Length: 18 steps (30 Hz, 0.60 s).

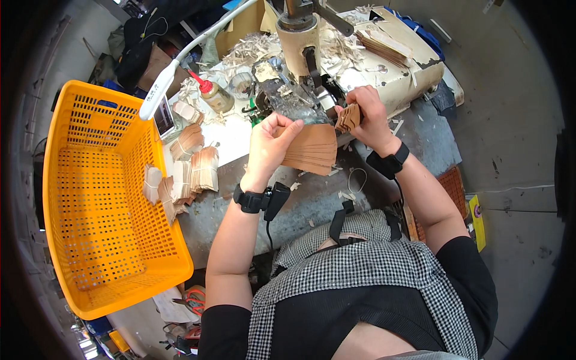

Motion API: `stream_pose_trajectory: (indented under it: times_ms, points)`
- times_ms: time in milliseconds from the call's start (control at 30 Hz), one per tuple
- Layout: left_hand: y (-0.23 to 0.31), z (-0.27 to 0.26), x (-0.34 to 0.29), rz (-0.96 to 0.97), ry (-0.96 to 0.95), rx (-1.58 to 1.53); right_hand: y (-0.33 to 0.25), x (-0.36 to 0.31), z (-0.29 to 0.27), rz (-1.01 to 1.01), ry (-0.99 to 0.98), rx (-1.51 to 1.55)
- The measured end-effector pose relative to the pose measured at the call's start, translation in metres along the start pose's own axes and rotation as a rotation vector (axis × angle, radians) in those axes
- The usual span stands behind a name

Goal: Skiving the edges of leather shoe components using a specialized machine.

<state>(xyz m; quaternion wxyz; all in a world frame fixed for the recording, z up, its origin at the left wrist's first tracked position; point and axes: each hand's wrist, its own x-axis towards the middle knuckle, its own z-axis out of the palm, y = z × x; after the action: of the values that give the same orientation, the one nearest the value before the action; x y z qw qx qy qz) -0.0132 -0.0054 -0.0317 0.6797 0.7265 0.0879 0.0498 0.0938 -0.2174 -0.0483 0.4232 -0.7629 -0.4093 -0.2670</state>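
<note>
My left hand (pixel 268 147) grips a fanned stack of flat brown leather pieces (pixel 312 150) by its left end, thumb on top. The pieces overlap like steps and their free edges spread to the right. My right hand (pixel 373 117) is closed around a smaller bunch of brown leather pieces (pixel 348 119), bent between the fingers and thumb. Both hands are just in front of a cream-coloured bench machine (pixel 298 48) with a metal working head. The right hand is nearest to its round metal part; whether it touches is not clear.
A yellow perforated basket (pixel 99 216) stands at the left. Beside it lie tied bundles of leather pieces (pixel 204 168). A red-capped bottle (pixel 217 99), a white lamp arm (pixel 162 84) and pale scraps (pixel 246 51) surround the machine. Orange-handled scissors (pixel 195 300) lie lower left.
</note>
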Motion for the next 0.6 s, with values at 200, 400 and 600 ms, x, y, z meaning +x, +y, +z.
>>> stream_pose_trajectory:
  times_ms: [200,400,600]
  points:
    - [0.0015,0.0004,-0.0006,0.000,0.005,0.006,-0.0014,0.0009,0.0001,-0.004,0.003,-0.017]
    - [0.0000,-0.0004,0.0005,0.008,0.011,0.046,-0.0026,0.0014,-0.0007,-0.003,-0.002,-0.023]
    - [0.0005,0.0001,0.0006,0.001,0.003,0.014,-0.0021,0.0010,-0.0003,-0.004,0.001,-0.020]
